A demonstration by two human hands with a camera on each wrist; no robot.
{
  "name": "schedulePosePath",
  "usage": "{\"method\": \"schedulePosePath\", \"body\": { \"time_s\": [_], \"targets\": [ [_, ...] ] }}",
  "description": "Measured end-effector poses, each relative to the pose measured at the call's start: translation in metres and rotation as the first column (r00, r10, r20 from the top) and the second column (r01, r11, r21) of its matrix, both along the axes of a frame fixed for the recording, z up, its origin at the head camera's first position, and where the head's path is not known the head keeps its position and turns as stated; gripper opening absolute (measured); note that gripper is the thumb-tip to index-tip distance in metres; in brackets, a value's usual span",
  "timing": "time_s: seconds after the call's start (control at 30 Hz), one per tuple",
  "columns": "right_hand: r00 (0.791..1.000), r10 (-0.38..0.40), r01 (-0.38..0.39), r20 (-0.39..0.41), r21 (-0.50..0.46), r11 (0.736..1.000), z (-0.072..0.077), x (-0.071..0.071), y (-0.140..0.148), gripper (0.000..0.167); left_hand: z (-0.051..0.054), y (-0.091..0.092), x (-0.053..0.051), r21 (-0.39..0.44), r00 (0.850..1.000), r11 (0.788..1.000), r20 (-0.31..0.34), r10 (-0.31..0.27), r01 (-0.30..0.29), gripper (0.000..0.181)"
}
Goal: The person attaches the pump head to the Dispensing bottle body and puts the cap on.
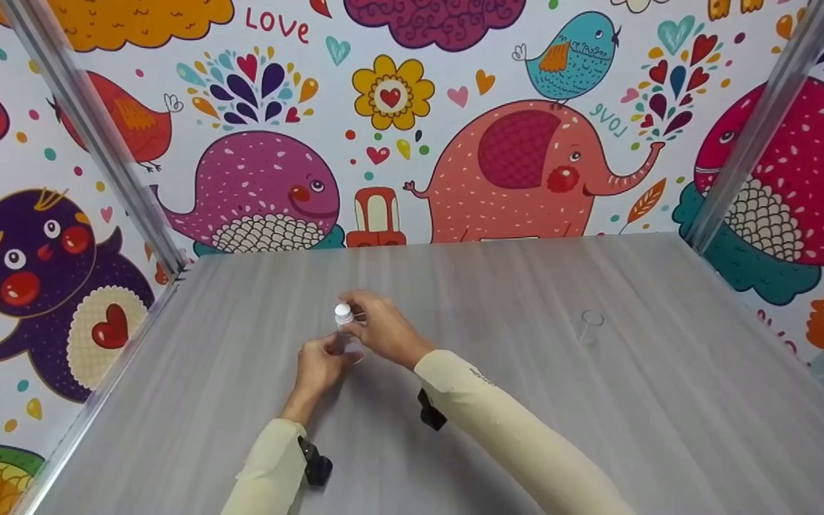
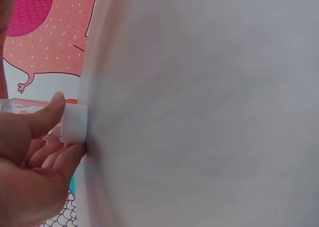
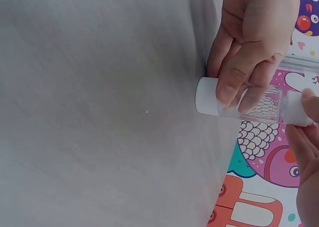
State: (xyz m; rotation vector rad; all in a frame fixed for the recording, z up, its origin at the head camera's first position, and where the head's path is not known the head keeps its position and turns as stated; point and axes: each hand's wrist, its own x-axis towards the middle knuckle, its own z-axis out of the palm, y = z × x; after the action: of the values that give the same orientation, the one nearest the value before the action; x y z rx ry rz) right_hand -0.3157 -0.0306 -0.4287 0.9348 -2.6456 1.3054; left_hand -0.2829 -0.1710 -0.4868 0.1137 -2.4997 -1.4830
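Observation:
A small clear bottle with a white pump-like top (image 1: 342,312) stands upright on the table, held by both hands. My left hand (image 1: 317,370) grips its lower body. In the right wrist view the left thumb and fingers lie round the clear body (image 3: 271,107) and the white base (image 3: 206,96). My right hand (image 1: 387,332) pinches the white collar (image 3: 296,109) at the bottle's upper end. The left wrist view shows the white base (image 2: 75,123) against the tabletop, beside the left hand (image 2: 37,155). The fingers cover part of the bottle.
A small clear cylinder (image 1: 591,327), like a cup or cover, stands on the grey table (image 1: 498,300) to the right. Metal posts (image 1: 97,136) rise at the back corners. Walls printed with cartoon animals surround the table. Dark wrist devices (image 1: 316,461) sit at both cuffs.

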Motion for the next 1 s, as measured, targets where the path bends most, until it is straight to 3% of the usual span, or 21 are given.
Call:
{"method": "schedulePosePath", "body": {
  "time_s": [0.23, 0.53, 1.0],
  "targets": [
    [1.0, -0.007, 0.007, 0.008, -0.004, 1.0, 0.0008, -0.0005, 0.0022, 0.051, -0.002, 0.0021, 0.0006, 0.07, 0.999, 0.997, -0.007, -0.036, 0.036, 0.034],
    [0.998, 0.065, -0.065, -0.019, -0.009, 0.998, -0.0007, -0.0001, 0.0003, 0.046, -0.0049, 0.0013, 0.0009, 0.012, 0.999, 1.0, -0.031, -0.024, 0.024, 0.03],
    [0.998, 0.068, -0.068, -0.002, 0.023, 0.997, -0.0007, -0.002, 0.0004, 0.041, -0.0021, 0.0, 0.0008, 0.014, 1.0, 1.0, -0.025, -0.015, 0.016, 0.034]
  ]
}}
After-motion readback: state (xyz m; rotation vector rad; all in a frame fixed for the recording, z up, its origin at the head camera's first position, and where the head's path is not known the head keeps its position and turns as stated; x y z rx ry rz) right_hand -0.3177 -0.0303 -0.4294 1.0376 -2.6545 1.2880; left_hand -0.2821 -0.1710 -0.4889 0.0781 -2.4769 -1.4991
